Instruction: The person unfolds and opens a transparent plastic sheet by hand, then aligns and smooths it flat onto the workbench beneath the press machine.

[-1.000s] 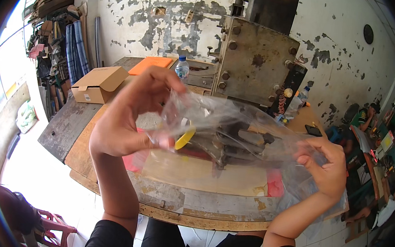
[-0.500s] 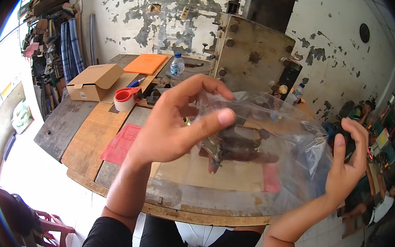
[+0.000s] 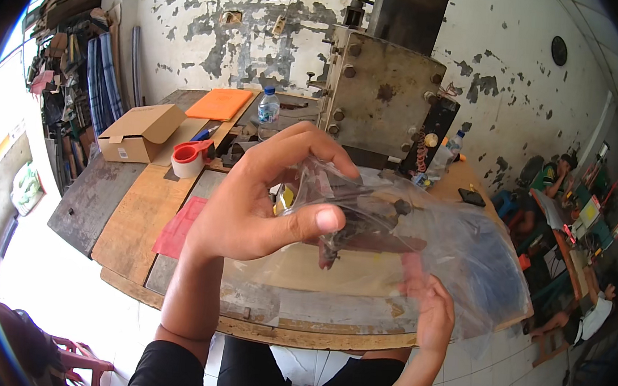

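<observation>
Here the fingers (image 3: 305, 153) of the left hand (image 3: 249, 214) curl over the top edge of a clear plastic bag (image 3: 421, 245), thumb pressed against its front, so the bag is pinched and held up above the desk (image 3: 140, 216). The right hand (image 3: 434, 312) is beneath the bag's lower part, fingers loosely bent and touching the plastic from below; whether they actually grip it cannot be told. Inside the bag lies a dark tool-like object (image 3: 350, 225), blurred by the plastic. Farther out on the desk sit a red cloth (image 3: 179, 226), a roll of red tape (image 3: 188, 158), a cardboard box (image 3: 139, 132), an orange folder (image 3: 219, 104) and a water bottle (image 3: 268, 113), beside a big metal press (image 3: 382, 93).
</observation>
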Available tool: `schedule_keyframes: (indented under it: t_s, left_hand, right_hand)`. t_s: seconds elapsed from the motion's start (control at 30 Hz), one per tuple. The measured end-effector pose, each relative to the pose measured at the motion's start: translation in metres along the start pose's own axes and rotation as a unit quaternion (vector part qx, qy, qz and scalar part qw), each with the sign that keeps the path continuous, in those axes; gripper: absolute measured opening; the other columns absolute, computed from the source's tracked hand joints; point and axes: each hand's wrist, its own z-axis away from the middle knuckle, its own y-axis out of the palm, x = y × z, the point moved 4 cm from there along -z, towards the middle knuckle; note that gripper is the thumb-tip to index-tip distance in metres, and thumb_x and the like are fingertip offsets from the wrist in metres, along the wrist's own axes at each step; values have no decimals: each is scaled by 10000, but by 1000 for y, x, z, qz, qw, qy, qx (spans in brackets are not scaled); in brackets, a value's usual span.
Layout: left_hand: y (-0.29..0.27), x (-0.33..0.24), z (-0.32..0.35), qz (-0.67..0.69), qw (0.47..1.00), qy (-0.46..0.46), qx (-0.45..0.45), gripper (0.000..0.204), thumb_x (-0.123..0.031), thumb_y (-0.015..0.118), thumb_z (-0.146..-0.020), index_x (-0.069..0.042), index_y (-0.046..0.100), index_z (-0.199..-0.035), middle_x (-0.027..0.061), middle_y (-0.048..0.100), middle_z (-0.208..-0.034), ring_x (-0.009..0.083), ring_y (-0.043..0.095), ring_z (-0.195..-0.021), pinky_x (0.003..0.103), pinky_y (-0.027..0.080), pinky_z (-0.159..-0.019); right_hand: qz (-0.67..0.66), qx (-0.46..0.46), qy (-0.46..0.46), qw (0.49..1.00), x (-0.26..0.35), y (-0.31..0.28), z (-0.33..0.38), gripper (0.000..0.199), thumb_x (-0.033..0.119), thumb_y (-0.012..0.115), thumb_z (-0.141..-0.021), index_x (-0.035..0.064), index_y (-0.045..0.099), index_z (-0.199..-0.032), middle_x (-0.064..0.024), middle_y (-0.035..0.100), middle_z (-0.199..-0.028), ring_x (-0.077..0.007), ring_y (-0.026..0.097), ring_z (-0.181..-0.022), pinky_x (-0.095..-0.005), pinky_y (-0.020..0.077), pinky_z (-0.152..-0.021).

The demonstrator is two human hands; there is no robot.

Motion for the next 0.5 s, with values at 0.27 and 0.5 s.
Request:
schedule_keyframes:
  t_s: [0.27,0.5]
  left_hand:
    - [23,10,-5,67,985,132,92,952,-823,828,-732,16,699,-1162,153,610,-1204,262,614,-1128,379,489,-962]
    - [78,19,-1,99,964,183,168,1048,-720,908,-706,-25,578,-1418,167,564,-1374,329,539,-1309,448,449,-1072]
  right_hand:
    - [-484,379,54,787,-38,44,34,516,139,624,-1064,-41,517,-1536,-395,507,-1525,-547,494,-1439,-665,363,-1204]
    - [-230,245,-138,932,28,94,15,508,159,643,-1093,29,498,-1562,-273,460,-1633,-387,455,-1518,-536,379,-1228]
